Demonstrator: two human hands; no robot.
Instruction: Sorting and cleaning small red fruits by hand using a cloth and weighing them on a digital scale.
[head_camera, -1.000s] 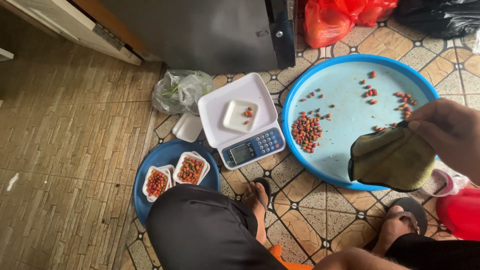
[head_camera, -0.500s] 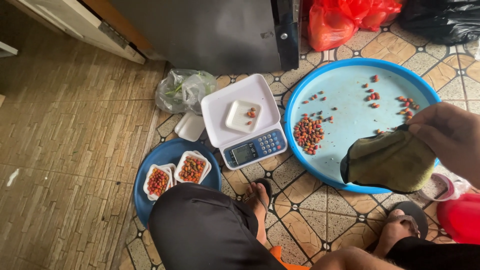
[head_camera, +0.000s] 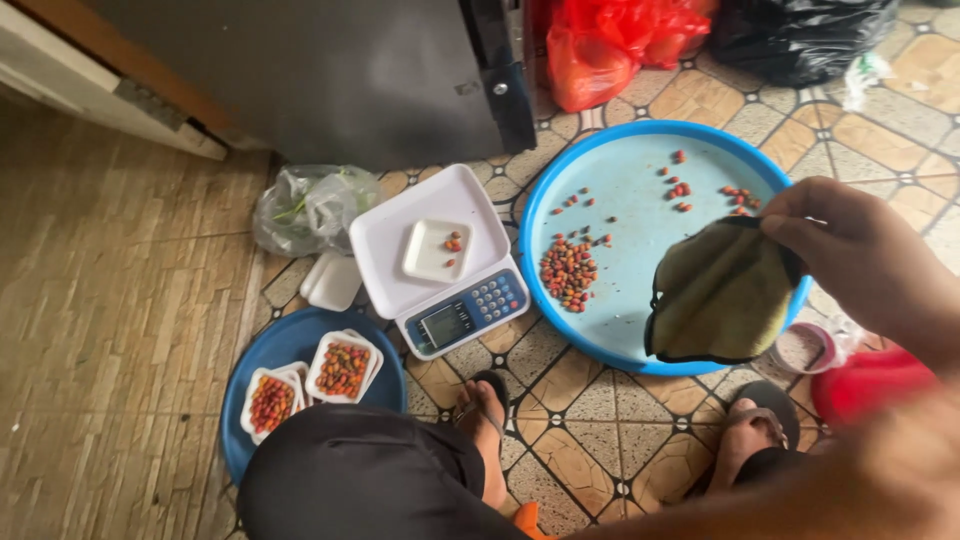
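Olive-green cloth (head_camera: 722, 292) is hanging from the right hand (head_camera: 855, 255), which is pinching its top edge with fingers closed together, so the cloth is drooping freely over the near rim of the blue basin (head_camera: 640, 345). Holding it by one edge is keeping it clear of the small red fruits (head_camera: 568, 272) lying in the basin. Left of the basin, a white scale (head_camera: 440, 258) is carrying a foam tray (head_camera: 436, 249) with a few fruits. Two filled trays (head_camera: 342, 368) are resting on a dark blue plate (head_camera: 290, 340) nearby. The left hand is probably the blurred shape at the bottom edge; I cannot tell its grip. Compared with half a second ago, the cloth is hanging almost in the same place, only a little lower.
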